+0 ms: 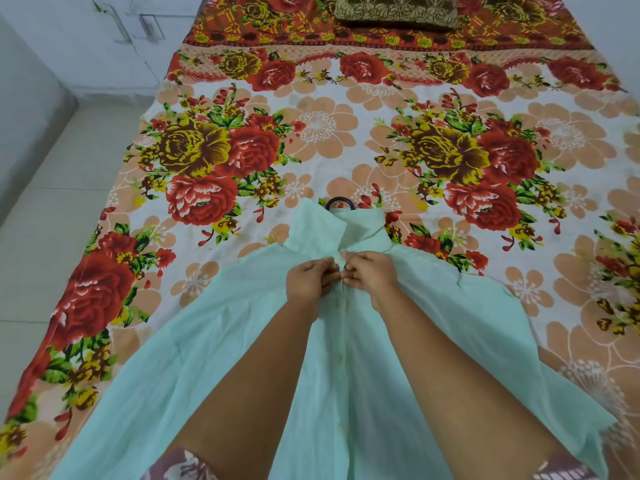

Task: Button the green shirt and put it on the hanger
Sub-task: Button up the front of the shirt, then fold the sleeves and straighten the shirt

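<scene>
A pale green shirt [221, 341] lies front-up on the bed, collar pointing away from me. Just beyond the collar, the black hook of a hanger [340, 203] pokes out; the hanger's body is hidden under the fabric. My left hand [310, 278] and my right hand [370, 271] meet at the top of the placket just below the collar, each pinching the shirt's front edge there. Below my hands, several small buttons run down the closed placket.
The bed is covered by a floral sheet [346, 133] in red, yellow and peach. A brown patterned pillow [396, 10] lies at the far end. Pale tiled floor [45, 220] and white cupboards are on the left.
</scene>
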